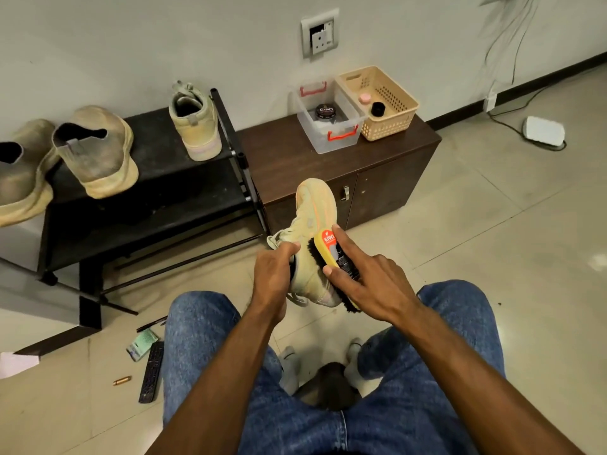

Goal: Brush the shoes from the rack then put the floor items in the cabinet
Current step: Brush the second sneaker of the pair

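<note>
Black shoe rack [157, 178] at left, its top shelf carrying two dusty slip-on shoes [98, 152] at the left end and one pale sneaker [195, 121] at the right edge; brown cabinet [328, 159] beside it, doors closed, with a clear box [328, 126] and a tan basket [381, 103] at its back edge. Held above the floor: matching sneaker [312, 231], left hand [272, 277] curled into its opening; brush [331, 257], bristles against the sneaker's side, right hand [371, 280] clasping its back. Floor at lower left: remote [151, 372], green packet [142, 344], pen [151, 324], small brass-coloured cylinder [122, 380].
</note>
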